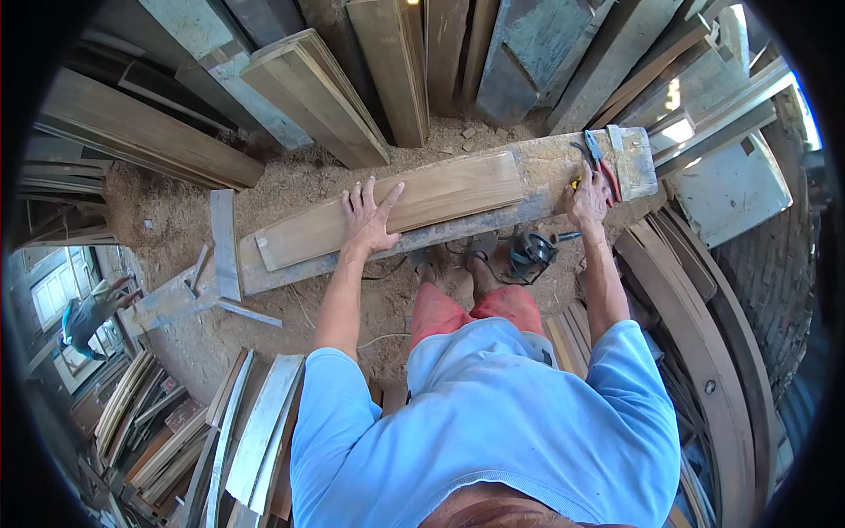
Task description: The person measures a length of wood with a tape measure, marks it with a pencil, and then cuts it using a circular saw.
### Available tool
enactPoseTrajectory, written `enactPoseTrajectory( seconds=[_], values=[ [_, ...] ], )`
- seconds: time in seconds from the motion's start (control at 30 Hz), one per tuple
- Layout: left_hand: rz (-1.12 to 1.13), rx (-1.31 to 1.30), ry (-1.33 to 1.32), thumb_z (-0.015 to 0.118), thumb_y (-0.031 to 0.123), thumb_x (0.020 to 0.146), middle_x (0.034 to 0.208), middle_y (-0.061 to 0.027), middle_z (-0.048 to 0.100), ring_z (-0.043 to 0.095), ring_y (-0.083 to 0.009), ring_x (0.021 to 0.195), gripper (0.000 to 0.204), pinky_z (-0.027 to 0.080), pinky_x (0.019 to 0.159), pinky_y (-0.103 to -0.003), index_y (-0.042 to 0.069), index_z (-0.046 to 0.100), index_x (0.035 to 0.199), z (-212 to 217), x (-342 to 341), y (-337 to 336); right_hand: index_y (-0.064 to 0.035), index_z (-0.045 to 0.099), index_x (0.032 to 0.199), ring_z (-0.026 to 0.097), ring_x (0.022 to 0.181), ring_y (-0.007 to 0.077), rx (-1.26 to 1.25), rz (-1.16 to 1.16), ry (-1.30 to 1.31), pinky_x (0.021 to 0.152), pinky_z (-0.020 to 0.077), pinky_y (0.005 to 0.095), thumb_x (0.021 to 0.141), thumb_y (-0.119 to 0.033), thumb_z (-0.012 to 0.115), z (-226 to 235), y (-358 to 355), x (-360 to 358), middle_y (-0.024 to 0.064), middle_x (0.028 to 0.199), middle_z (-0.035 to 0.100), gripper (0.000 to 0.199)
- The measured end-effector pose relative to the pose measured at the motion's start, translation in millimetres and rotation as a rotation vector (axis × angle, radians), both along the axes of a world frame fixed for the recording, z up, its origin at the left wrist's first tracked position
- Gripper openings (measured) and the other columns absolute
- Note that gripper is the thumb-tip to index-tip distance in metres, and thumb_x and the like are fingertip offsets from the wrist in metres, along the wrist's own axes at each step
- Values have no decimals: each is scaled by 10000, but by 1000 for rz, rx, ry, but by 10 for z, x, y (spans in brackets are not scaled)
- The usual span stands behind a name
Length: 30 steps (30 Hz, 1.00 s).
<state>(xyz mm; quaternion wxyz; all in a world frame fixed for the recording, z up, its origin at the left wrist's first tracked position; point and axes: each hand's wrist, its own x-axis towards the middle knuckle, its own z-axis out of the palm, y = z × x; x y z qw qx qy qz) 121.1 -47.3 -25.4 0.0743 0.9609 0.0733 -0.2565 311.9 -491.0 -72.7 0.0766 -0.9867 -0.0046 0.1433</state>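
Observation:
A smooth wooden board (458,187) lies lengthwise on a long, worn plank bench (544,167). My left hand (370,220) rests flat on the board near its middle, fingers spread. Toward the bench's right end, my right hand (588,202) has its fingers curled down at a small yellow and dark thing (576,184), mostly covered by the fingers. Right beside those fingers lie pliers (600,165) with red and blue handles. A dark handheld power tool (532,253) sits on the ground below the bench, near my feet.
Stacked boards (317,97) lean along the far side. Curved timbers (704,352) stand at right, and more offcuts (264,431) at lower left. Narrow wood strips (226,246) lie across the bench's left part. Sawdust covers the ground. Another person (88,321) is at far left.

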Motion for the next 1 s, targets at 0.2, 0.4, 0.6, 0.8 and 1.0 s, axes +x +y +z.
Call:
enactPoseTrajectory(
  seconds=[0.2, 0.4, 0.6, 0.8, 1.0],
  values=[
    [11, -14, -28, 953, 400, 605, 1683, -236, 191, 179, -502, 1538, 1279, 90, 1262, -661, 459, 225, 1654, -2, -18, 7, -53, 369, 1583, 456, 1389, 477, 70, 4, -55, 1154, 397, 520, 868, -293, 745, 6, -33, 50, 253, 1511, 490, 843],
    [-21, -68, -35, 951, 437, 651, 1720, -252, 161, 129, -489, 1583, 1252, 43, 1261, -682, 451, 213, 1663, 82, 171, -41, -32, 590, 1413, 697, 953, 304, 311, 160, -313, 854, 560, 471, 920, -253, 691, -187, -402, 126, 165, 1087, 724, 549],
    [290, -569, -385, 793, 394, 869, 1410, -173, 586, 503, -358, 1370, 618, 320, 1199, -560, 137, 634, 1408, 16, -314, -471, -23, 642, 1374, 697, 923, 238, 855, 67, 463, 816, 561, 372, 979, -265, 637, 918, 1002, -537, 121, 1030, 745, 463],
    [1014, -1646, 22, 685, 204, 1038, 1165, -58, 735, 686, -124, 978, 366, 567, 885, -287, -9, 657, 1334, -98, -792, -695, -60, 462, 1512, 678, 1106, 410, 719, 565, 490, 967, 548, 463, 868, -280, 777, 1244, 2195, -1352, 236, 1180, 677, 750],
    [1097, -1596, -142, 748, 172, 981, 974, -14, 690, 633, -102, 844, 185, 550, 769, -270, 40, 693, 1098, -113, -1412, -94, -73, 490, 1498, 618, 1220, 427, 729, 767, 578, 1046, 513, 474, 855, -260, 778, 1213, 2687, -1606, 251, 1284, 642, 728]
  ],
)
